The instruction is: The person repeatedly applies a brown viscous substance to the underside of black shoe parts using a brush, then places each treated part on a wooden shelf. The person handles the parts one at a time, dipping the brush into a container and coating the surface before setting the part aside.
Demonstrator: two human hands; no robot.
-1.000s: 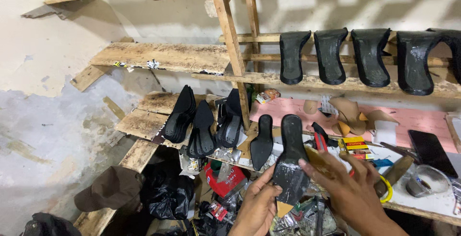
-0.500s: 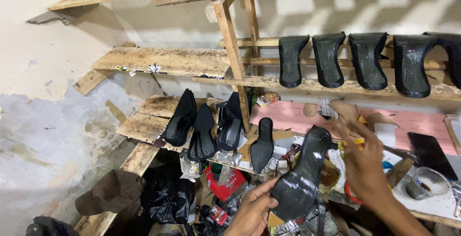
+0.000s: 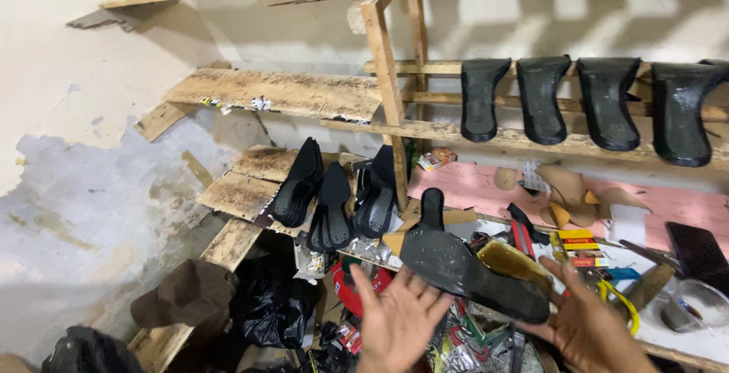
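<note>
The plank shelving (image 3: 304,96) fills the wall ahead of me, with a row of black sole blanks (image 3: 541,98) standing upright on the upper right rail and more stacked soles (image 3: 332,207) leaning on the lower boards. Below that, the cluttered bench (image 3: 683,342) carries tape, boxes, a dark phone and scraps of tan leather (image 3: 566,191).

The black sole (image 3: 463,267) is in the air over that clutter, between my hands. My right hand (image 3: 588,327) has it by the broad end, fingers spread under and beside it, though I cannot tell how firmly they close. My left hand (image 3: 395,320) is wide open, palm up, fingers splayed, just beside the sole's middle and gripping nothing.

Its long axis runs on a diagonal: narrow heel end pointing up and away toward the shelf post (image 3: 383,77), wide forepart down and to my right, the flat face tilted toward me.

As I judge it, the hold sits at one end only, so the sole could pivot or slip off my fingers and fall among the tools, or its raised heel could knock the single sole (image 3: 433,207) propped just behind it
</note>
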